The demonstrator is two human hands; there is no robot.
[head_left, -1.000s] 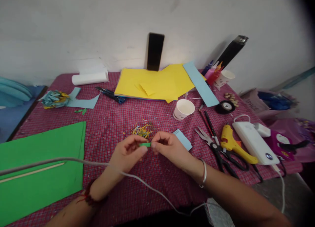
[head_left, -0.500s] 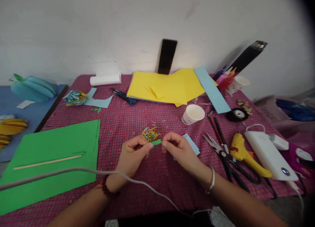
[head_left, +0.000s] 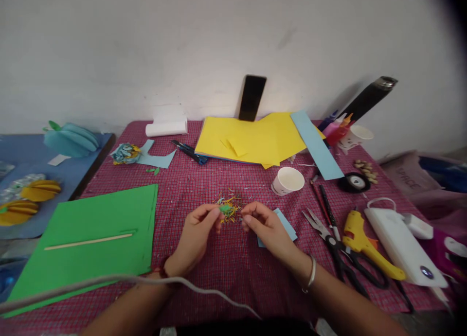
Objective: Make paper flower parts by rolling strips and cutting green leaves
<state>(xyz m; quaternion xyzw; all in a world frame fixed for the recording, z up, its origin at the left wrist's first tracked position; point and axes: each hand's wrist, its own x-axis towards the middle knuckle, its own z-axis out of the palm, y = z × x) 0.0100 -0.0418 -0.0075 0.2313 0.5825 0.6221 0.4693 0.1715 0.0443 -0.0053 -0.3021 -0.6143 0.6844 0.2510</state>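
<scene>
Head view: left hand (head_left: pixel 195 231) pinched on small green paper bit (head_left: pixel 225 208), right hand (head_left: pixel 268 226) just beside, curled, seemingly empty.

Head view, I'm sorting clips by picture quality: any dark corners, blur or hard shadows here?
In the head view the upper right corner fades to black; the grey cable near the lens is blurred; the black bottle throws a soft shadow on the wall to its left; the left hand, right hand and green scrap look slightly soft; no glare on the table.
</scene>
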